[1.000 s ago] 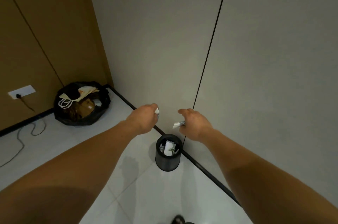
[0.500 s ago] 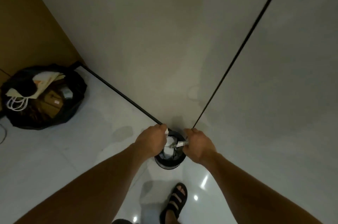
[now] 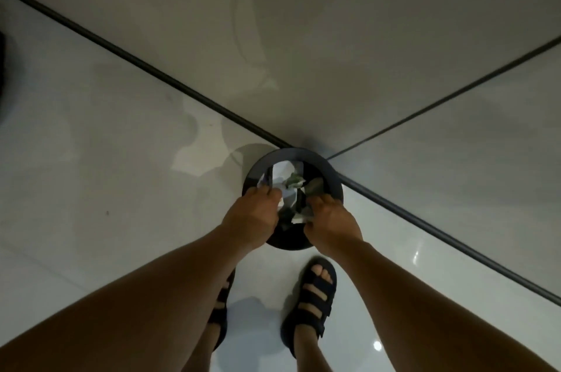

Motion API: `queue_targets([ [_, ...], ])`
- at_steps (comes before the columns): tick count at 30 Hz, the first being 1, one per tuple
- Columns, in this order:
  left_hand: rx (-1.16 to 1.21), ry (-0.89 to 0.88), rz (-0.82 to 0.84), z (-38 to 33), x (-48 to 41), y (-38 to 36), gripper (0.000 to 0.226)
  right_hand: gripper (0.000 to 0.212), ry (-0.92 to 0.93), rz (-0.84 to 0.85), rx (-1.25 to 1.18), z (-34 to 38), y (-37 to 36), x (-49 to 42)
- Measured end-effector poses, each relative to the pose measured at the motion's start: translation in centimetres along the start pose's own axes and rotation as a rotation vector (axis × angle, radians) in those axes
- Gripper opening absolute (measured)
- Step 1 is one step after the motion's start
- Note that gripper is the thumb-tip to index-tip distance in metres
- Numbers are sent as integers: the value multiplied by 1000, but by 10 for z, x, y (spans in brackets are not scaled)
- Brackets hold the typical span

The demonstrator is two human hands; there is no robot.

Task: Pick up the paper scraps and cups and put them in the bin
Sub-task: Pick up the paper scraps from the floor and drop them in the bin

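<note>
A black round bin stands on the floor against the wall, and I look straight down into it. Crumpled white and greenish paper scraps lie inside it. My left hand hovers over the near left of the bin's mouth, fingers curled, with a small white paper scrap at its fingertips. Over the near right rim, my right hand pinches another white scrap by the thumb. Both hands hide the bin's near rim. No cup can be made out.
The bin sits where a black baseboard meets a dark vertical seam in the grey wall. My feet in dark sandals stand on the glossy white floor just behind the bin. A black bag's edge shows far left.
My head has tilted down and moved closer, so the bin now fills the middle of the view. Both hands have dropped from above the bin to its mouth, still with the scraps.
</note>
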State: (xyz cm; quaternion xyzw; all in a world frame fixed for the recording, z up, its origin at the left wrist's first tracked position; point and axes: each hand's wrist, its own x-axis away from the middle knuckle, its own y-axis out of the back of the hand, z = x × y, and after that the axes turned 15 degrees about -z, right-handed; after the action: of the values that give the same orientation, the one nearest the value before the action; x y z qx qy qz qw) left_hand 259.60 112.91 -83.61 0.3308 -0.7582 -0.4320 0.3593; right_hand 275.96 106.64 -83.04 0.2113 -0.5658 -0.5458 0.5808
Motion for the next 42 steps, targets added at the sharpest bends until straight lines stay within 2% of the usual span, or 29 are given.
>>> queue_targets([
  [4, 75, -12, -11, 13, 7, -19, 47, 57, -58, 38, -31, -1, -33, 5],
  [7, 77, -9, 56, 13, 16, -5, 53, 60, -118, 30, -94, 7, -23, 27],
  [10, -23, -25, 128, 7, 17, 36, 57, 64, -148, 5, -104, 15, 13, 52],
  [14, -64, -79, 111, -27, 20, 126, 57, 66, -210, -88, -142, 33, 93, 97],
  [21, -87, -303, 123, -148, 75, 270, 58, 72, -396, -297, -231, 57, 244, 221],
  [27, -118, -575, 189, -278, 141, 331, 60, 69, -560, -451, -224, 35, 315, 362],
  [33, -247, -822, 226, -402, 221, 336, 65, 73, -825, -565, -303, -18, 325, 517],
  [42, -294, -1194, 279, -576, 393, 280, 64, 73, -1187, -679, -315, -94, 303, 757],
])
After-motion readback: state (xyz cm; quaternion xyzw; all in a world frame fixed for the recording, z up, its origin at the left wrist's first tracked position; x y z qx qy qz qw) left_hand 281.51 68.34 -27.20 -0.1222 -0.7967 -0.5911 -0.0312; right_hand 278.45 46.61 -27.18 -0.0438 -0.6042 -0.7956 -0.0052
